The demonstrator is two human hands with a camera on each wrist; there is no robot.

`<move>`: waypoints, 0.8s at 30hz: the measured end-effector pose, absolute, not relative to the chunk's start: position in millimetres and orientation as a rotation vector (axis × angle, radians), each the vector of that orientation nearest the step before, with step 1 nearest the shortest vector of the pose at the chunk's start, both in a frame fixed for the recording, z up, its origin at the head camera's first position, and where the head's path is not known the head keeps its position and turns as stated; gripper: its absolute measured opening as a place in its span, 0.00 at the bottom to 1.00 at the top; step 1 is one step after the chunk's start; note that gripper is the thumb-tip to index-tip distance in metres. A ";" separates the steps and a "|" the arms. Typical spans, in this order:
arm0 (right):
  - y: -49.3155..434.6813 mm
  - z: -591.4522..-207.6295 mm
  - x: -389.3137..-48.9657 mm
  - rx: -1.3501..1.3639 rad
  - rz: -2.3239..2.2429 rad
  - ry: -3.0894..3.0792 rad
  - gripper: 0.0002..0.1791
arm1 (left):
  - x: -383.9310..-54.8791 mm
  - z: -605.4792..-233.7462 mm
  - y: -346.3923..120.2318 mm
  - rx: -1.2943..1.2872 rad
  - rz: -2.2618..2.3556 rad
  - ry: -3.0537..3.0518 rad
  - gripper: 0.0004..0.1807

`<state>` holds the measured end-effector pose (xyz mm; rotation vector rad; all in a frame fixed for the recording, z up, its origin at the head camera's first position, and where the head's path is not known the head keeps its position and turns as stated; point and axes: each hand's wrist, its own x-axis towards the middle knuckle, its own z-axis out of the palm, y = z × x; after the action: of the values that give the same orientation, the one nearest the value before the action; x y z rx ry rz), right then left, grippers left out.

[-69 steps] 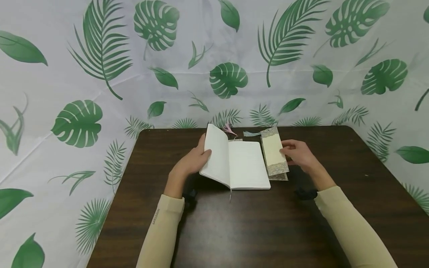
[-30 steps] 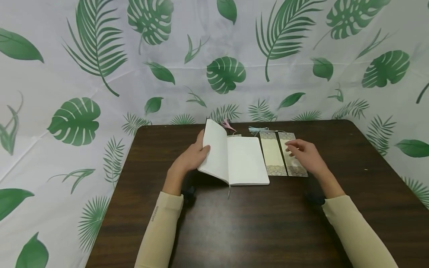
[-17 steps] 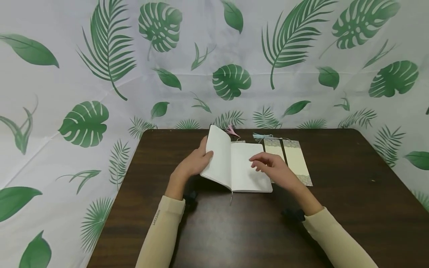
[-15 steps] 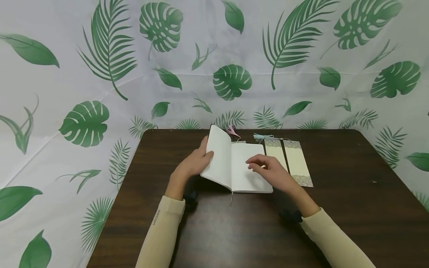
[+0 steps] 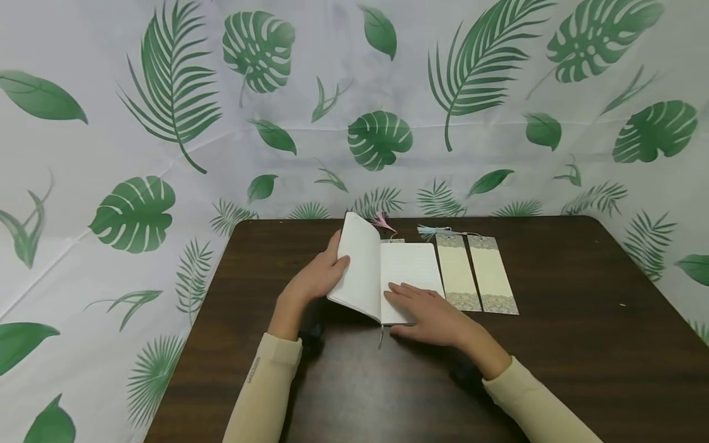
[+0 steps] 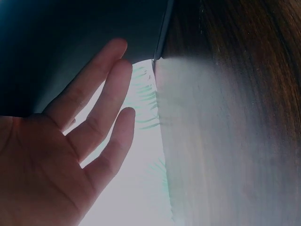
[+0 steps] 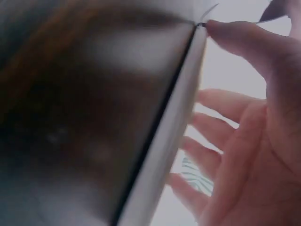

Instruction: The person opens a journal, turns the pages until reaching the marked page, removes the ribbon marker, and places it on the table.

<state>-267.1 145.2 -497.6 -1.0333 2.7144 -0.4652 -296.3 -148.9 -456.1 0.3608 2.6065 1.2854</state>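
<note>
2 bookmarks (image 5: 458, 271) laid flat at right, seems done; notebook (image 5: 390, 271) open left of them, L side (image 5: 360, 264) not yet down: L hand (image 5: 317, 275) pinches it, R hand (image 5: 425, 315) flattish on R pg (image 5: 411, 261)

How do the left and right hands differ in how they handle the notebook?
The left hand grips the raised left side of the open notebook, while the right hand rests on the lower part of the right page.
The left hand's thumb lies over the page; the right hand's thumb is at the bottom edge.
Both hands touch the notebook.
</note>
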 end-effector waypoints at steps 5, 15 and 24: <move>151.3 -486.8 -266.4 -1.018 -0.352 2.730 0.41 | -295.6 -455.0 -149.3 0.364 1.270 2.619 0.41; 165.4 -482.7 -272.6 -0.980 -0.438 2.664 0.34 | -294.1 -456.8 -148.7 0.341 1.251 2.622 0.41; 173.5 -478.8 -277.6 -0.944 -0.458 2.673 0.28 | -293.1 -454.9 -148.8 0.342 1.260 2.616 0.42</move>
<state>-277.6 173.5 -478.8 -0.9440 2.6734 -0.4583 -293.1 -148.8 -454.9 0.3424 2.6162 1.2601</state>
